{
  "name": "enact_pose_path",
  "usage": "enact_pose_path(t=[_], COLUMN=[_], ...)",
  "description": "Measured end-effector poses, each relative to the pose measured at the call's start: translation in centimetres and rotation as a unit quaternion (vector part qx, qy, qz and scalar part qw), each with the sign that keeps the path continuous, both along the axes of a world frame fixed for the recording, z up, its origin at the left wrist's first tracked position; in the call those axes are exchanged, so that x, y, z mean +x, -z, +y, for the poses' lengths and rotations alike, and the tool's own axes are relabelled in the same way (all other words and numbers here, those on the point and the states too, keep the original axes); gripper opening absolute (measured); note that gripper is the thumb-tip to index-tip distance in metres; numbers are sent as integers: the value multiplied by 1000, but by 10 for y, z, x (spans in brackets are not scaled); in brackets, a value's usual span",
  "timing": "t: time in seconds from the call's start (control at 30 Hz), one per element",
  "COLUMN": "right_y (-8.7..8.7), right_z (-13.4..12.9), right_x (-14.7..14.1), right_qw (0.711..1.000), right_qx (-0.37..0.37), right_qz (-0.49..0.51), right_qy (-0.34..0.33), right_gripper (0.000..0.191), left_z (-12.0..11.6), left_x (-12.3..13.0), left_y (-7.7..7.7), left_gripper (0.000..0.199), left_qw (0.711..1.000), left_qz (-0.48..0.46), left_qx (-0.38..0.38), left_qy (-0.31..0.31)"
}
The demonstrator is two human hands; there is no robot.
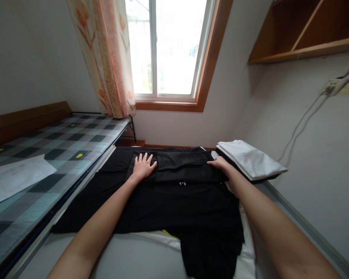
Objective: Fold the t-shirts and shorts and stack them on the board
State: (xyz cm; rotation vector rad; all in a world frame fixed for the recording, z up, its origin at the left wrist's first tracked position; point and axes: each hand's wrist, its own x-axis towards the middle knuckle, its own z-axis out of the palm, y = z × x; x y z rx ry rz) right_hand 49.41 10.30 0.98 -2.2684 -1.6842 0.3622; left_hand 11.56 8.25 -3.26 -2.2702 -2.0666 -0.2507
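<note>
A black T-shirt [163, 209] lies spread sideways over the table, its near sleeve hanging toward me and its far part folded over toward the middle. My left hand [144, 166] rests flat on the folded-over part with fingers spread. At the right end of that fold, my right hand [219, 163] pinches the fabric's edge between thumb and fingers; the fingertips are partly hidden. Small pale marks [182, 183] show on the shirt near its middle. Under the shirt, a white cloth [246, 248] sticks out at the right and near edges.
A folded white cloth [250, 157] sits on dark fabric at the far right, by the wall. To the left stands a bed with a checked mattress [84, 133] and paper sheets [20, 176]. A curtain [110, 58] hangs beside the window; a wooden shelf [305, 50] juts out upper right.
</note>
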Motion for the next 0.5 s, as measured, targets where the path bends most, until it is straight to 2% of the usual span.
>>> enact_pose_path(t=[0.1, 0.3, 0.37, 0.5], right_y=[-5, -14, -14, -10], right_z=[1, 0, 0, 0], right_x=[-3, -7, -7, -5], right_qw=[999, 998, 998, 998], right_qx=[-48, -49, -50, -47], right_qz=[-11, -35, -36, -33], right_qy=[12, 13, 16, 19], right_gripper=[32, 32, 31, 28], left_z=[0, -2, -3, -11], left_x=[0, 2, 6, 18], left_y=[0, -1, -2, -8], left_gripper=[66, 61, 57, 50], left_qw=[1000, 1000, 997, 980], left_qz=[-2, -20, -33, -54], left_qx=[-2, 18, 29, 9], left_qy=[2, 17, 58, 192])
